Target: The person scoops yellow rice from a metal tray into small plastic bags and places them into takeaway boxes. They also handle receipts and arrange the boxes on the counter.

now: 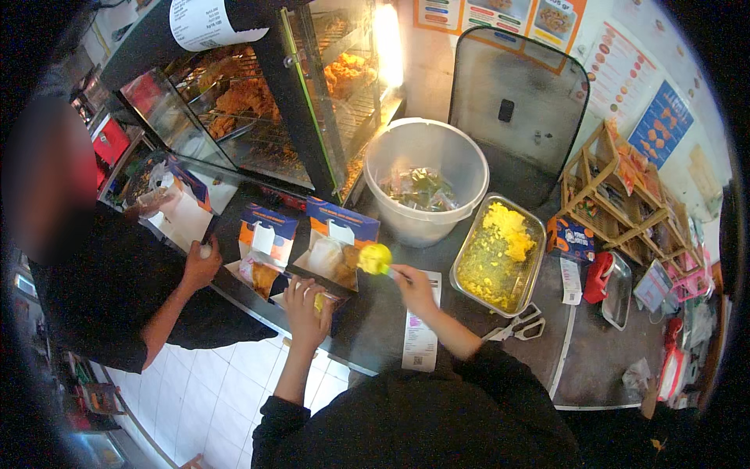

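Note:
My right hand (417, 291) grips a spoon (392, 271) heaped with yellow scrambled egg (374, 258). The spoon is held above the counter, beside an open cardboard food box (366, 220) with wrapped rice (325, 256) and a brown fried piece in it. Below that box, my left hand (307, 311) has its fingers over the edge of another open box (334, 299), mostly hidden beneath it. Some yellow food shows by the thumb. A further open box (268, 234) with fried food stands to the left. On the right lies a metal tray (459, 267) part full of egg.
A co-worker's hand (202, 261) is at the left, near another open box (190, 220). Behind the boxes stand a glass display cabinet (246, 105) of fried chicken and a plastic bucket (426, 220) with packets. Scissors (527, 328) and a printed receipt (420, 343) lie on the counter.

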Demonstrator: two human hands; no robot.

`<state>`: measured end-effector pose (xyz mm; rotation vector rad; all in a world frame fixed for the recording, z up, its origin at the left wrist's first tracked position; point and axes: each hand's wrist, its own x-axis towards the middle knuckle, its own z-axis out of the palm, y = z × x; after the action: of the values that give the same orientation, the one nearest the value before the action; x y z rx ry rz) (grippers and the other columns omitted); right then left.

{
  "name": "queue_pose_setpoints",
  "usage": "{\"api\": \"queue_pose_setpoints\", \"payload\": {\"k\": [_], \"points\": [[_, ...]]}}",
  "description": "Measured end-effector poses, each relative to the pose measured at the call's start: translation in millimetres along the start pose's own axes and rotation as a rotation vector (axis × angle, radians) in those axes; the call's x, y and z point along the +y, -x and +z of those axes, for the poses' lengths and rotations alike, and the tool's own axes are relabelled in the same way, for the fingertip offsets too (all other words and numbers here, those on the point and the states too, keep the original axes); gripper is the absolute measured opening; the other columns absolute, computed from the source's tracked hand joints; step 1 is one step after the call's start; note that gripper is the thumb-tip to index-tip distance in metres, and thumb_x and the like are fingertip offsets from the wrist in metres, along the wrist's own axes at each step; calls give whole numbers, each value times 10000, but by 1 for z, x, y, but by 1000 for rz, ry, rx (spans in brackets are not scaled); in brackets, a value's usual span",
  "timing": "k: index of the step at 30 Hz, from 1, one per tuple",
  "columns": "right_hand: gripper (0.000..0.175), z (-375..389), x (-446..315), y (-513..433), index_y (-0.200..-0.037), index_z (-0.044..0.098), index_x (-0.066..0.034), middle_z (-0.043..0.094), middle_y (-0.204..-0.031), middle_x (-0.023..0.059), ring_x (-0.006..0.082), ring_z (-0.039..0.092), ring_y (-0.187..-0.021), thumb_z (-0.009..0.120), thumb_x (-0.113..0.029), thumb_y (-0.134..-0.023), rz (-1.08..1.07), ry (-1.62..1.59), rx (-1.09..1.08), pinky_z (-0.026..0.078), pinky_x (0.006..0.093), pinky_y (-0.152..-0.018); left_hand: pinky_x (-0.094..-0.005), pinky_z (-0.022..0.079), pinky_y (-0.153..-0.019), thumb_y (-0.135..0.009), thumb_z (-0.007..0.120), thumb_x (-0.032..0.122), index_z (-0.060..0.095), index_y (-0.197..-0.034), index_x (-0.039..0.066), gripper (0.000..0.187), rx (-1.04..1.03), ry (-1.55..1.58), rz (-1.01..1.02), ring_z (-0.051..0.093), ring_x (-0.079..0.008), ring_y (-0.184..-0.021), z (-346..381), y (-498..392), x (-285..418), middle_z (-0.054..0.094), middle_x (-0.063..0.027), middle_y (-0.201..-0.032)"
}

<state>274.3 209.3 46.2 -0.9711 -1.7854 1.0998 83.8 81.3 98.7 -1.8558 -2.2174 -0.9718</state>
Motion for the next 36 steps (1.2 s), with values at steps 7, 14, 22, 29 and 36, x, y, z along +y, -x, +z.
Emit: {"api": "queue_pose_setpoints", "payload": {"k": [7,14,22,29,36], "points": [[254,59,22,-4,-1029,531,-22,510,-1018,167,327,494,-943,468,-45,-785,-406,471,-294,399,386,-822,-495,280,-927,-771,530,160,516,-979,65,229,47,48,-12,348,-380,-1147,3,10,-6,471,-145,-1107],[339,53,25,-11,-1062,515,-35,510,-1030,157,318,505,-935,486,3,-727,-350,355,-336,413,382,-810,-479,269,-949,-773,525,143,511,-1006,58,248,23,101,-50,321,-384,-1172,4,9,-4,460,-151,-1124],[247,40,-16,-22,-1026,545,-33,537,-926,128,259,523,-848,474,-22,-790,-288,117,-154,429,323,-732,-477,262,-964,-775,514,127,503,-1028,43,267,7,166,-34,304,-393,-1184,3,2,-7,447,-161,-1147],[222,-63,-57,-1,-1037,552,-2,549,-850,24,131,508,-715,475,-90,-849,588,-704,-108,408,237,-608,-465,254,-969,-803,490,143,461,-1107,7,334,87,282,-104,314,-386,-1185,-1,9,-2,406,-202,-1215],[213,-211,19,47,-986,581,-40,595,-821,52,192,558,-761,516,-170,-830,584,-54,334,444,298,-669,-428,294,-931,-843,427,169,480,-1069,-11,294,294,454,-356,380,-333,-1124,4,62,-29,412,-195,-1207]]}}
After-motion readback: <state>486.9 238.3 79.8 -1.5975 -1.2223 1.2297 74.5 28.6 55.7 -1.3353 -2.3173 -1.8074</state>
